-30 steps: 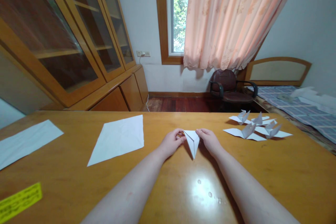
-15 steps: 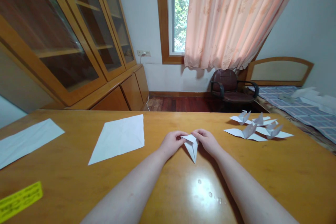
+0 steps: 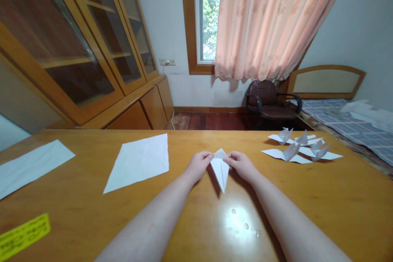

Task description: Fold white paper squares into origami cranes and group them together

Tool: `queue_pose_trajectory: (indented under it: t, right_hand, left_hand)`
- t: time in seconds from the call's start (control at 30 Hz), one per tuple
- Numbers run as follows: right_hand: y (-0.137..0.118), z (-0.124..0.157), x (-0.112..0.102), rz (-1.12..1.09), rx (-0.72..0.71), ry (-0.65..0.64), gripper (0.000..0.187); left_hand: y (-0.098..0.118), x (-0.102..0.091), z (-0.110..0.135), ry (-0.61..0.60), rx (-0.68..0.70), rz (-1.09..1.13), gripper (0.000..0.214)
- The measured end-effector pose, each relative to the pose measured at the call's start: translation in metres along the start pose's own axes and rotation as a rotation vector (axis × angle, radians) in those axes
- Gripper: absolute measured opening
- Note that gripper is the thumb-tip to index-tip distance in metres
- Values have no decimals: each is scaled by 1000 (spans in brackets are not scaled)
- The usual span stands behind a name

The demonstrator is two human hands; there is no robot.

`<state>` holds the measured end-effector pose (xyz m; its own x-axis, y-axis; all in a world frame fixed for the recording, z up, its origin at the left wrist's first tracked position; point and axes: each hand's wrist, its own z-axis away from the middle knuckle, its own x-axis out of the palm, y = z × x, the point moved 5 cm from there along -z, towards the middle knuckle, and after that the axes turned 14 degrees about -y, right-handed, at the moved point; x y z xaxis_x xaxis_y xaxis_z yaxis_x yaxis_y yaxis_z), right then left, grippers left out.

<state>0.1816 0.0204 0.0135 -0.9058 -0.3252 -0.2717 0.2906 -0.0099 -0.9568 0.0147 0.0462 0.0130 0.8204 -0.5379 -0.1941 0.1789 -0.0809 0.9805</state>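
Observation:
A folded piece of white paper [image 3: 220, 171], kite-shaped with a long point toward me, is between my hands just above the table. My left hand [image 3: 200, 164] pinches its upper left edge between thumb and fingers. On the opposite edge, my right hand [image 3: 242, 164] grips the paper with the thumb on top. The paper's top flap stands up and away from me, and a crease runs down its middle. Several folded paper cranes [image 3: 291, 151] with spread wings stand together to the right of my right hand.
Flat on the wooden table [image 3: 129, 221] to the left lie a white paper sheet [image 3: 139, 161] and another sheet [image 3: 33, 166] farther left. A yellow label [image 3: 26, 233] is near the front left. Beyond the table are a glass-door cabinet [image 3: 123, 86], a chair [image 3: 267, 100] and a bed [image 3: 344, 118].
The top flap, folded down toward me before, now points up and away. The paper's long tip has swung slightly left, and both hands keep hold of it.

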Motion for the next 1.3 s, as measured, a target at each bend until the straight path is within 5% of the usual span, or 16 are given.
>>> queue_pose_trajectory:
  t: [0.27, 0.67, 1.0, 1.2, 1.3]
  right_hand:
    - [4, -2, -2, -184, -18, -4, 35]
    - [8, -3, -3, -175, -13, 13, 37]
    - [14, -6, -3, -171, -13, 27, 35]
    - [14, -6, -5, -187, -12, 72, 36]
    - [11, -5, -6, -213, -22, 103, 37]
  left_hand:
    - [-7, 7, -3, -26, -26, 409, 26]
    - [-11, 7, -5, -35, -42, 283, 17]
    - [-3, 10, 0, -148, -45, 287, 36]
    - [-2, 6, 1, -102, -87, 87, 24]
    - [-3, 6, 1, -104, -91, 12, 35]
